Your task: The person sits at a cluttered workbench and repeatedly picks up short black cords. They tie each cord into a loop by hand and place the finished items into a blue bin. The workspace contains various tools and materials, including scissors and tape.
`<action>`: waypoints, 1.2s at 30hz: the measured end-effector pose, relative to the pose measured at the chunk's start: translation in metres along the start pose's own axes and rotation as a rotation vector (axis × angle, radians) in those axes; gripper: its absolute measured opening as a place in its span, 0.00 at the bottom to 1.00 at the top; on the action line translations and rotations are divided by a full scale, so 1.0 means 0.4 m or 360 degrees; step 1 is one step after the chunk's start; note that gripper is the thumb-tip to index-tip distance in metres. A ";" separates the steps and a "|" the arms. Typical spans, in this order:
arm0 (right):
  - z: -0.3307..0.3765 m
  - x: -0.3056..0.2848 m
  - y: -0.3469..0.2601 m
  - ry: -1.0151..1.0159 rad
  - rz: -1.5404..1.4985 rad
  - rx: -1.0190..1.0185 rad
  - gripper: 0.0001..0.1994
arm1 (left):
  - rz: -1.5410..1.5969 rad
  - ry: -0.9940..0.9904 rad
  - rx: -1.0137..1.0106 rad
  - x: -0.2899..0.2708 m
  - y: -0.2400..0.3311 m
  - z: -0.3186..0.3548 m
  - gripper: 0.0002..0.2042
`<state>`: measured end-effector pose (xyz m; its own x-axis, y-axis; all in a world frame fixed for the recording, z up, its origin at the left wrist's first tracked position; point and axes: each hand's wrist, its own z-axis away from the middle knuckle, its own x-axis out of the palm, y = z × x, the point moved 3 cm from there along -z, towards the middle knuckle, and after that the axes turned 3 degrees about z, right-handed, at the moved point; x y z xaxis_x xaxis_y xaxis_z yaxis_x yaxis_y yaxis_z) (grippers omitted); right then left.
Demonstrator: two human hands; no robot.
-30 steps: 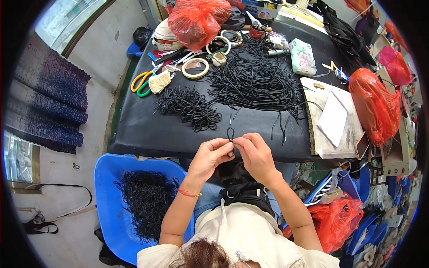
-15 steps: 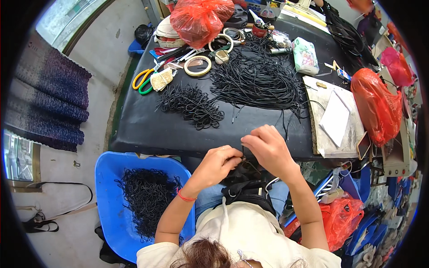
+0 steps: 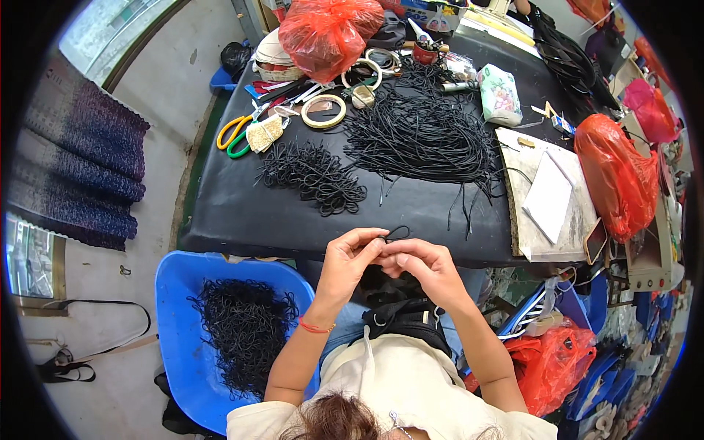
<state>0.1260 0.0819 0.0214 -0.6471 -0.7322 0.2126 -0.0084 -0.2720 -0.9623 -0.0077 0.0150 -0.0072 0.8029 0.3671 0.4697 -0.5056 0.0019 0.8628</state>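
From where I stand, there is some print on the blue box [image 3: 420, 15] at the back of the worktop [image 3: 242, 198]. The flowery pack [image 3: 501, 99] has a green mark, too small to read.

A worktable [image 3: 242, 209] covered in smooth black sheeting anchors a cluttered workroom. To the table's left rises a pale, scuffed wall [image 3: 172, 95], a green strip [image 3: 210, 121] running between them. Farther left of the table, a dark blue-purple curtain [image 3: 81, 154] partly covers a bright window [image 3: 99, 40], and light glints off the tabletop.
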 end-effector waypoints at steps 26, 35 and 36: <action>-0.036 -0.017 0.016 0.0294 0.0530 -0.0180 0.11 | -0.0365 0.0097 0.0138 0.018 0.000 0.021 0.18; -0.040 -0.013 0.036 0.0497 -0.0150 0.0006 0.09 | -0.0205 -0.0094 -0.0058 0.034 0.002 0.026 0.15; -0.040 -0.013 0.041 0.0532 -0.0159 -0.0021 0.10 | -0.0227 -0.0098 -0.0099 0.034 -0.001 0.025 0.14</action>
<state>0.1170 0.0914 0.0020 -0.8565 -0.4566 0.2406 -0.0927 -0.3225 -0.9420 0.0068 0.0106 0.0007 0.8848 0.3016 0.3552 -0.4019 0.1082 0.9093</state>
